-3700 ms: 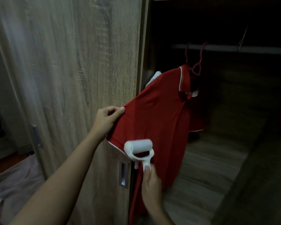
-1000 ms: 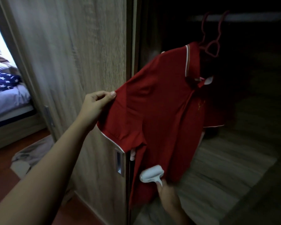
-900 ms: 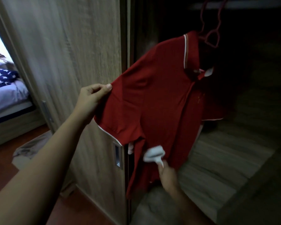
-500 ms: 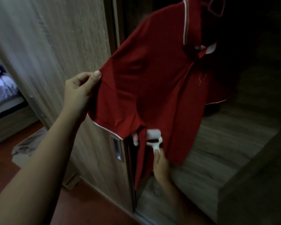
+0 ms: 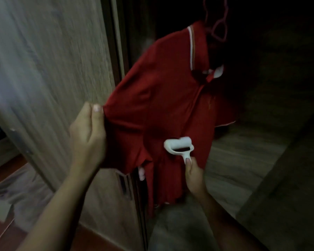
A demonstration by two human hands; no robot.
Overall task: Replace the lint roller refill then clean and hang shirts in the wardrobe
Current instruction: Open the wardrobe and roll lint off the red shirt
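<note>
A red polo shirt [image 5: 163, 98] with a white-striped collar hangs on a red hanger [image 5: 218, 29] inside the dark wardrobe. My left hand [image 5: 88, 134] pinches the shirt's left sleeve and pulls it out sideways, taut. My right hand [image 5: 193, 175] grips the handle of a white lint roller [image 5: 178, 144], whose roll lies against the shirt's front, low on the body. The hanger's top runs out of frame, so the rail is hidden.
The wood-grain sliding wardrobe door [image 5: 49, 69] stands just left of the shirt, with a recessed handle [image 5: 123, 183] low down. A wooden shelf [image 5: 243, 154] lies behind the shirt. Crumpled grey cloth [image 5: 16, 194] is on the reddish floor at lower left.
The roller has moved up and rightwards across the shirt's front. My left hand keeps the sleeve pinched. The view has tilted down and moved closer.
</note>
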